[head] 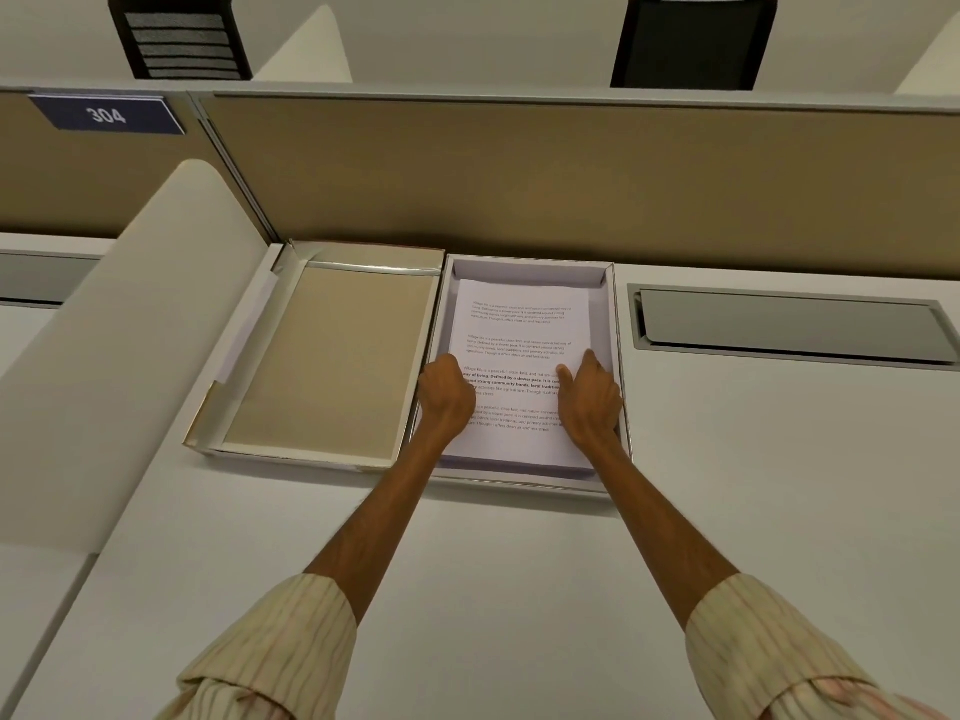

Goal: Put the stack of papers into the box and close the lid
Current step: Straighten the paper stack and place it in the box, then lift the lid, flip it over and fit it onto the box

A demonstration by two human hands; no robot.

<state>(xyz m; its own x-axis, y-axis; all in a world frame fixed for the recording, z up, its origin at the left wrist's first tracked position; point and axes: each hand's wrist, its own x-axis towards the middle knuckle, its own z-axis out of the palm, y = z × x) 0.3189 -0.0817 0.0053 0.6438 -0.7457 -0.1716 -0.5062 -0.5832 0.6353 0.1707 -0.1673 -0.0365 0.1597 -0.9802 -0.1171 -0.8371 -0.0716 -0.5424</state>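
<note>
The papers (519,356) lie flat inside the open box (618,356), which sits on the white desk (519,589) against the tan partition (519,174). The top sheet shows several blocks of printed text, and the stack leaves a narrow margin to the box walls on the far and right sides. The left hand (445,394) rests on the left edge of the stack with its fingers curled under, so whether they pinch the paper cannot be told. The right hand (589,394) rests on the right side of the stack, its thumb and forefinger extended and lying flat on the top sheet, the other fingers hidden. Both forearms reach in from below, with striped sleeves (270,652) pushed up. The lid (332,356) lies upturned just left of the box, touching it, its brown inner face showing. A white curved divider (130,330) rises on the left of the desk. To the right of the box a grey cable hatch (789,324) is set in the desk. A blue plate (106,115) reading 304 hangs on the partition, and two black chairs (693,39) stand beyond.
</note>
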